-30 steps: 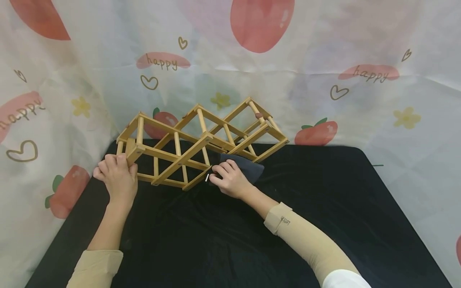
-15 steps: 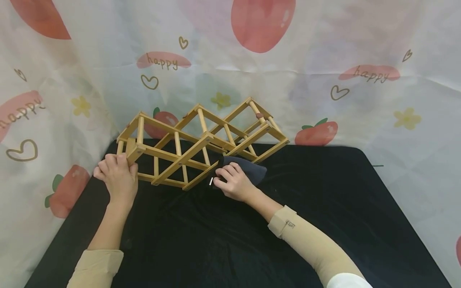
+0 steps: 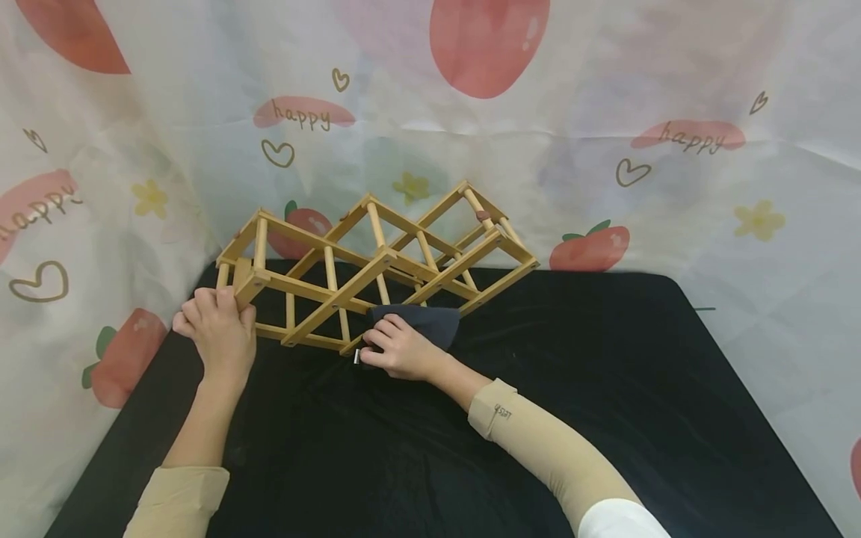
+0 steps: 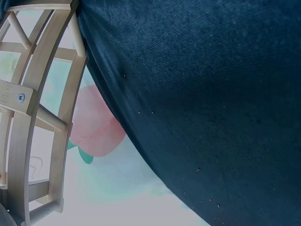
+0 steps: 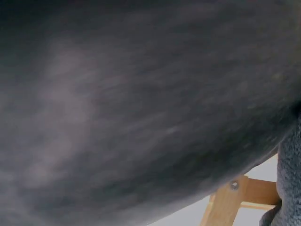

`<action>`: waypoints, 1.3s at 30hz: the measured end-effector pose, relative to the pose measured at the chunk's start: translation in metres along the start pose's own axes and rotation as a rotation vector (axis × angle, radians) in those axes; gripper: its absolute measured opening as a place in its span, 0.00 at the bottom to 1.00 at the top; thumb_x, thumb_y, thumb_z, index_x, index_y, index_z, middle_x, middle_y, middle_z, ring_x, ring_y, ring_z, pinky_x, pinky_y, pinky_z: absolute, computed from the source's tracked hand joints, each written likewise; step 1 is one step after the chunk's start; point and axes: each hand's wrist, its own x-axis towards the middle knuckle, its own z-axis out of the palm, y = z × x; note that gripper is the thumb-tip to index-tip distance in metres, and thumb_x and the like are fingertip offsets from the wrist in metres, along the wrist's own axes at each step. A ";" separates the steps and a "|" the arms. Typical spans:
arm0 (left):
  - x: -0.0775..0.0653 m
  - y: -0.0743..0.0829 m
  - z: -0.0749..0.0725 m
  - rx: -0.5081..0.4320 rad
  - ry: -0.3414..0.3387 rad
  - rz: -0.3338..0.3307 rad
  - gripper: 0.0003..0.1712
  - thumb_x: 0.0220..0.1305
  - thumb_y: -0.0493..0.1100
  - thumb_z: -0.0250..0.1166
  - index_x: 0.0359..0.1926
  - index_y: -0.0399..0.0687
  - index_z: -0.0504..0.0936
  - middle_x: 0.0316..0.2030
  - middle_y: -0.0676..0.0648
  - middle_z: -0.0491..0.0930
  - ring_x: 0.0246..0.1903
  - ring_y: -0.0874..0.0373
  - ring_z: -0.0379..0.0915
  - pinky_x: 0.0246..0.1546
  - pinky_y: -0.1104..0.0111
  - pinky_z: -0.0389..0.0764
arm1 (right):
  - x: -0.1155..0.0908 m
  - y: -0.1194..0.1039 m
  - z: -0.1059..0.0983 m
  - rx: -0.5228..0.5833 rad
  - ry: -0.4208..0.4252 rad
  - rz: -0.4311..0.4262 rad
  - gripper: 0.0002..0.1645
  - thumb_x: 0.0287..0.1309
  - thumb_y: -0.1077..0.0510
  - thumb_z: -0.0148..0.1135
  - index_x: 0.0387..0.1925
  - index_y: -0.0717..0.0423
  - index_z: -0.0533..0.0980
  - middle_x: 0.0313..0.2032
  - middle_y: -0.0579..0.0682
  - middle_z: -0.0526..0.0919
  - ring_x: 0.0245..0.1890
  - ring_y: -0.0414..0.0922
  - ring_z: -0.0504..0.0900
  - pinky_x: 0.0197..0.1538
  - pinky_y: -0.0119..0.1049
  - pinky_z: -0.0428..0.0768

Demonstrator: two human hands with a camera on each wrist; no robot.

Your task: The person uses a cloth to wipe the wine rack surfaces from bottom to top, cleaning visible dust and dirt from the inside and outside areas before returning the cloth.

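A wooden folding wine rack [image 3: 336,297] of slats and round dowels stands tilted at the back of the black-covered table. My left hand [image 3: 220,332] grips its left end, fingers over the corner slat. My right hand [image 3: 403,347] holds a dark blue-grey cloth [image 3: 430,320] against the lower front slats near the rack's middle; a small white tag [image 3: 356,357] pokes out by the thumb. In the left wrist view the rack [image 4: 44,94] fills the left side. The right wrist view catches the cloth [image 5: 291,174] at its right edge, beside a slat [image 5: 225,202] with a metal screw.
Black fabric [image 3: 403,463] covers the table. Close behind the rack hangs a pale curtain [image 3: 538,149] printed with fruit, hearts and "happy", and it also runs along the left and right sides.
My right hand shifted slightly right, then slid left and a little nearer along the lower slat, carrying the cloth. My left hand and the rack stay put.
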 end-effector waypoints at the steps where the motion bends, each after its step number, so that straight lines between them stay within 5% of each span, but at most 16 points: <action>1: 0.000 0.000 0.000 -0.001 0.001 0.001 0.07 0.54 0.32 0.53 0.33 0.37 0.64 0.31 0.34 0.60 0.32 0.35 0.53 0.37 0.46 0.47 | 0.002 -0.001 0.002 0.009 -0.012 -0.011 0.09 0.63 0.60 0.44 0.29 0.50 0.70 0.31 0.48 0.75 0.30 0.44 0.72 0.41 0.39 0.70; 10: -0.001 -0.001 0.000 -0.012 -0.016 0.002 0.07 0.55 0.32 0.54 0.34 0.36 0.64 0.32 0.34 0.60 0.32 0.36 0.53 0.37 0.46 0.46 | 0.002 0.000 0.000 -0.004 -0.034 -0.025 0.10 0.64 0.60 0.42 0.29 0.50 0.71 0.31 0.48 0.75 0.30 0.44 0.72 0.41 0.40 0.70; 23: 0.000 0.000 -0.001 -0.008 -0.029 -0.007 0.06 0.55 0.32 0.54 0.33 0.35 0.64 0.32 0.33 0.61 0.33 0.35 0.53 0.38 0.46 0.46 | -0.002 0.021 -0.035 -0.027 0.066 0.051 0.09 0.60 0.61 0.48 0.25 0.53 0.70 0.30 0.50 0.76 0.29 0.46 0.73 0.39 0.41 0.71; 39: 0.000 0.001 -0.002 -0.023 -0.033 -0.004 0.06 0.55 0.31 0.55 0.32 0.35 0.64 0.32 0.33 0.61 0.33 0.36 0.53 0.37 0.46 0.45 | 0.000 0.025 -0.079 -0.038 0.129 0.045 0.06 0.54 0.64 0.52 0.24 0.52 0.72 0.29 0.51 0.76 0.27 0.47 0.72 0.37 0.42 0.71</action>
